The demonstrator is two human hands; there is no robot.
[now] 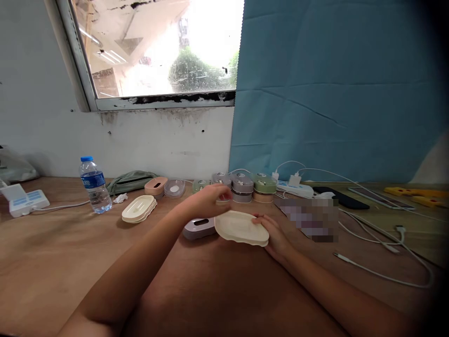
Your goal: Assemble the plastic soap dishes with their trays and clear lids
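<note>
My right hand (275,236) grips the right end of a cream plastic tray (242,228) with a wavy rim, tilted above the table. It may be more than one tray stacked. My left hand (208,202) hovers over the tray's far left edge, its fingers stretched and apart, holding nothing. Partly behind the tray and left forearm lies a grey-purple box lid (199,229) with a dark oval slot. Farther left, more cream trays (138,209) lie stacked on the table.
Along the wall stand lidded purple boxes (242,185), a green box (264,185), a pink box (156,186) and a clear lid (174,188). A water bottle (95,185) and green pouch (129,181) are left. A power strip (294,188), phone (340,197) and white cables (382,278) lie right.
</note>
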